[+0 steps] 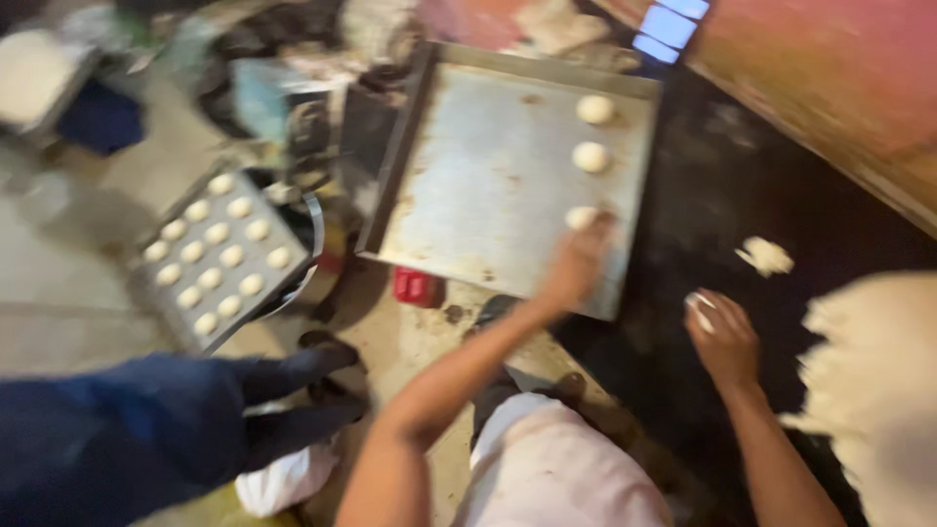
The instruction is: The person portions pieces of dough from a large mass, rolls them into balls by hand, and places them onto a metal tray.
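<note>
A big mass of pale dough (878,390) fills the lower right of the dark worktop (722,185). The metal baking tray (488,166) carries two dough balls (593,156) along its right side. The left hand (576,263) pinches a third dough ball (581,217) at the tray's right edge. The right hand (724,337), on the worktop, curls around a small dough piece (700,310)

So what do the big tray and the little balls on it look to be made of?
The big tray looks like bare metal: dull grey sheen, raised rim, brownish rust-like or baked-on spots. The balls look like raw dough: pale, matt, soft-rounded. The left hand touches the nearest one; the right hand holds a similar pale lump. Blur leaves the finishes uncertain.
</note>
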